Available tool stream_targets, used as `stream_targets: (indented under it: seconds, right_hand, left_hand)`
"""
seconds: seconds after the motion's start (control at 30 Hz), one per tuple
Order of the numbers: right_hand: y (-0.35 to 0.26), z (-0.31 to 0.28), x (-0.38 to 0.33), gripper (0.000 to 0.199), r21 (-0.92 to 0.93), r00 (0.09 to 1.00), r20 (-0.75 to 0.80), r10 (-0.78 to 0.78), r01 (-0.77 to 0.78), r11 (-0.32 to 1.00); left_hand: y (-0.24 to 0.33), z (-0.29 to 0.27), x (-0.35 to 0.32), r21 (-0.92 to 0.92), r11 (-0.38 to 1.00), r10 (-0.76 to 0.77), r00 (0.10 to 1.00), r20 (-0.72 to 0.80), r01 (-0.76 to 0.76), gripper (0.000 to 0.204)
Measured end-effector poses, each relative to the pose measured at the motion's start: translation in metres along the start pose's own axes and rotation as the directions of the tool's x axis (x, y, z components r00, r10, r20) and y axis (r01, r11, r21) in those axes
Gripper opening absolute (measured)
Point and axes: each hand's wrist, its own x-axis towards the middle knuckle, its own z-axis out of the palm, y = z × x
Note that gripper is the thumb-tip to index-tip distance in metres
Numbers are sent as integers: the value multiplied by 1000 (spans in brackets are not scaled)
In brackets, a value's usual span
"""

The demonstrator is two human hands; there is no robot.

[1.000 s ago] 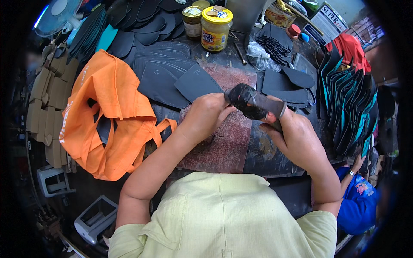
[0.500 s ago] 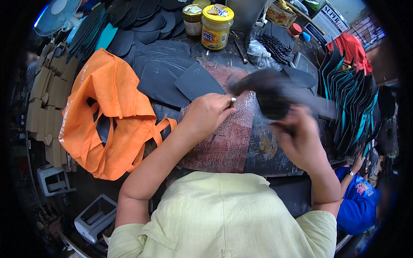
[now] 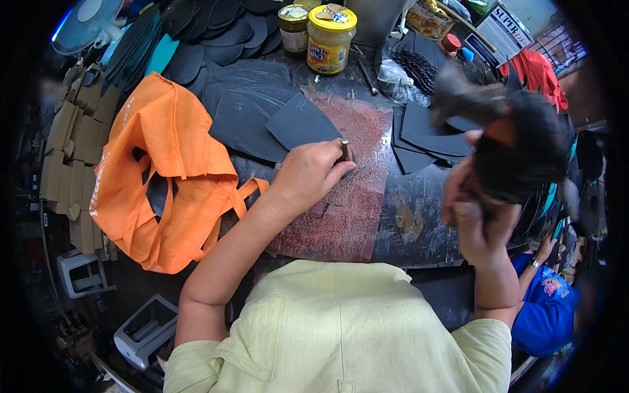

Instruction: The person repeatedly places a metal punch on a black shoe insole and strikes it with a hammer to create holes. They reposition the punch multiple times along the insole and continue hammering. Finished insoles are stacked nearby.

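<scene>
My left hand [image 3: 309, 171] is closed around a short metal punch [image 3: 345, 148], its shiny end pointing up between thumb and fingers. The punch stands over a worn reddish mat [image 3: 350, 209]; its lower tip is hidden by my hand. A cut black leather-like piece [image 3: 303, 124] lies just beyond my left knuckles, overlapping other black pieces. On the right, my right hand [image 3: 481, 226] grips a dark hammer [image 3: 517, 147] raised off the table, smeared by motion. Below and beside the hammer lie more black cut pieces [image 3: 426, 134].
An orange cloth bag [image 3: 170, 177] lies at the left edge of the table. Two jars [image 3: 331, 46] stand at the back, near a thin tool [image 3: 367, 77] and a plastic bag [image 3: 396, 82]. Stacked black pieces fill the back left. A person in blue [image 3: 544, 304] sits at the right.
My right hand has swung the hammer up and to the right, away from the punch, uncovering black pieces on the table. The punch in my left hand now stands more upright.
</scene>
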Motion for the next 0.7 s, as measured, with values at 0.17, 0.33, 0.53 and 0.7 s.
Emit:
stream_targets:
  seconds: [0.17,0.33,0.53,0.7]
  right_hand:
    - [-1,-3,10,38,-549,904,352,242,-10,836]
    - [-22,-17,20,37,-561,935,308,173,31,827]
    - [-23,-16,5,49,31,998,-45,-51,53,998]
    - [3,-4,7,59,-427,957,259,-129,233,874]
  left_hand:
    - [4,-1,-8,142,984,112,993,-29,-107,17]
    - [-2,-1,-5,24,1000,-3,999,-45,4,19]
    - [-3,-5,-5,5,1000,-6,1000,3,6,15]
    - [4,-4,-7,98,994,50,998,27,-52,19]
